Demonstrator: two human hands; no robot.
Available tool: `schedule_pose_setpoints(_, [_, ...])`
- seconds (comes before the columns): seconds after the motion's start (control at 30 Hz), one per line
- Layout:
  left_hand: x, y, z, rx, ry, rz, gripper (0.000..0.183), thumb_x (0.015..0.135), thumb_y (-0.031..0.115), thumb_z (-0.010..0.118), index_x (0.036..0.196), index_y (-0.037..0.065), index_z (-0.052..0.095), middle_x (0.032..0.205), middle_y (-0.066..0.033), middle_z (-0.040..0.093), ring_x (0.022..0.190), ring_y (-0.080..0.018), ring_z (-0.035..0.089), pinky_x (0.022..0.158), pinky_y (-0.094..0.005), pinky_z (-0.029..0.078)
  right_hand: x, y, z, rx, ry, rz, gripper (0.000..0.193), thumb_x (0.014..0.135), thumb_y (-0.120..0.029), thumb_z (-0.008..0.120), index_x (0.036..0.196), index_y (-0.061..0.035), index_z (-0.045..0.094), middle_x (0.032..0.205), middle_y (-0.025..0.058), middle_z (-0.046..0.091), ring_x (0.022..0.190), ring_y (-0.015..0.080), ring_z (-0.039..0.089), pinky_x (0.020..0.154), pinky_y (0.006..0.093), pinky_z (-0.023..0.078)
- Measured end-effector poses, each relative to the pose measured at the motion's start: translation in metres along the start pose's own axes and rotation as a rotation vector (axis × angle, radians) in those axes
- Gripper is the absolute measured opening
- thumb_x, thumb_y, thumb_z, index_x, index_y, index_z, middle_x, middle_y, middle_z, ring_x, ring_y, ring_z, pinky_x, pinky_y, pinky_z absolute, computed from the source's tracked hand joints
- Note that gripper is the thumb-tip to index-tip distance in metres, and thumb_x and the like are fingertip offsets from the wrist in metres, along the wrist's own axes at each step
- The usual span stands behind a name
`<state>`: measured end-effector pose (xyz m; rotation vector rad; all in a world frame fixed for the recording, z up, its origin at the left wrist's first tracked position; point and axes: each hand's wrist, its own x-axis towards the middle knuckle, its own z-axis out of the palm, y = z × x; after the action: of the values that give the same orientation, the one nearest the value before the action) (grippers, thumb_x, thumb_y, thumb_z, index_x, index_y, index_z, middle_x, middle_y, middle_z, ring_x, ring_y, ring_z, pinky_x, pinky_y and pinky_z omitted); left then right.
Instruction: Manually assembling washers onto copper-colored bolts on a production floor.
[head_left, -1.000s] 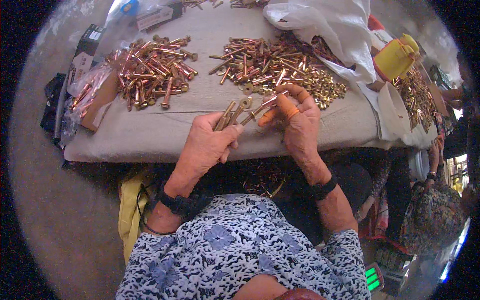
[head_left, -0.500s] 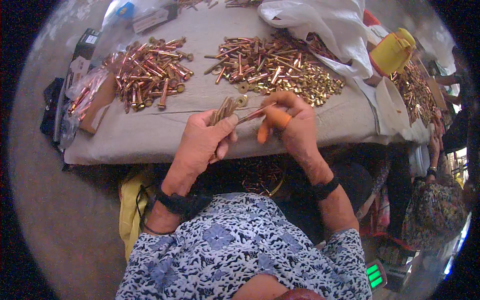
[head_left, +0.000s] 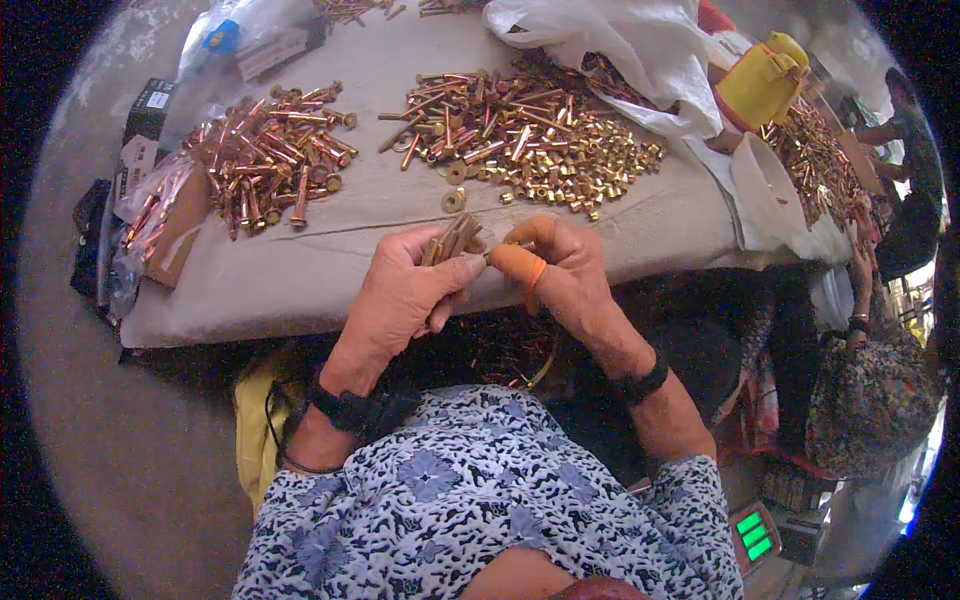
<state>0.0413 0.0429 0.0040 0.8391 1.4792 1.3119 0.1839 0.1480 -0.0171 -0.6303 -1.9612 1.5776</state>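
Note:
My left hand is closed round a bundle of brass-coloured bolts, their ends sticking up past the thumb. Close against it, my right hand is pinched, with orange covers on its thumb and a finger. A bit of brassy metal shows between those fingers, but the covers hide most of it. Just beyond the bundle, a washer lies on the cloth. Farther off is a heap of long bolts, with a spread of small golden nuts or sleeves beside it.
At the left lies a pile of headed bolts beside a cardboard box. White plastic sheeting, a yellow container and a white bowl stand at the right. Another person's arm reaches in there. The covered table's near edge runs before me.
My right hand has drawn in toward the left and its fingers have closed up. The coppery rod that stretched between the hands is now mostly hidden. The view has shifted slightly.

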Motion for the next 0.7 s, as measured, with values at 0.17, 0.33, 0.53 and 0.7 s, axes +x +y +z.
schedule_pose_setpoints(0.17, [-0.001, 0.0, 0.0, 0.031, 0.04, -0.015, 0.012, 0.079, 0.014, 0.061, 0.081, 0.003, 0.059, 0.055, 0.0004, 0.052, 0.035, -0.0034, 0.042, 0.031, -0.0175, 0.028, 0.0, 0.001, -0.013, 0.133, 0.112, -0.003, 0.015, 0.085, -0.015, 0.056, 0.09, -0.001, 0.062, 0.068, 0.0041, 0.058, 0.046, 0.0069, 0.048, 0.042, 0.0201, 0.038])
schedule_pose_setpoints(0.33, [-0.001, 0.001, -0.007, 0.005, 0.13, -0.004, 0.012, 0.08, 0.014, 0.06, 0.083, 0.002, 0.059, 0.057, -0.0011, 0.054, 0.036, -0.0033, 0.041, 0.031, -0.0178, 0.028, 0.013, 0.0, -0.027, -0.136, 0.469, -0.181, 0.017, 0.085, -0.013, 0.055, 0.095, -0.0004, 0.061, 0.073, 0.0049, 0.059, 0.052, 0.0101, 0.052, 0.047, 0.0254, 0.042])
schedule_pose_setpoints(0.53, [-0.004, 0.008, -0.012, 0.051, 0.229, -0.009, 0.013, 0.08, 0.015, 0.06, 0.084, 0.002, 0.059, 0.057, -0.0008, 0.054, 0.036, -0.0032, 0.042, 0.031, -0.0179, 0.028, 0.04, 0.019, -0.01, -1.099, 0.179, -0.461, 0.014, 0.083, -0.017, 0.056, 0.092, -0.0078, 0.061, 0.073, 0.011, 0.06, 0.063, 0.0255, 0.06, 0.055, 0.036, 0.047])
schedule_pose_setpoints(0.7, [-0.005, 0.01, -0.016, 0.074, 0.253, -0.019, 0.013, 0.081, 0.015, 0.06, 0.085, 0.003, 0.059, 0.057, -0.0001, 0.053, 0.037, -0.0033, 0.042, 0.032, -0.0181, 0.029, 0.053, 0.026, -0.011, -0.927, 0.219, -0.491, 0.015, 0.077, -0.014, 0.056, 0.09, -0.0081, 0.058, 0.074, 0.0134, 0.058, 0.067, 0.0318, 0.059, 0.054, 0.0397, 0.047])
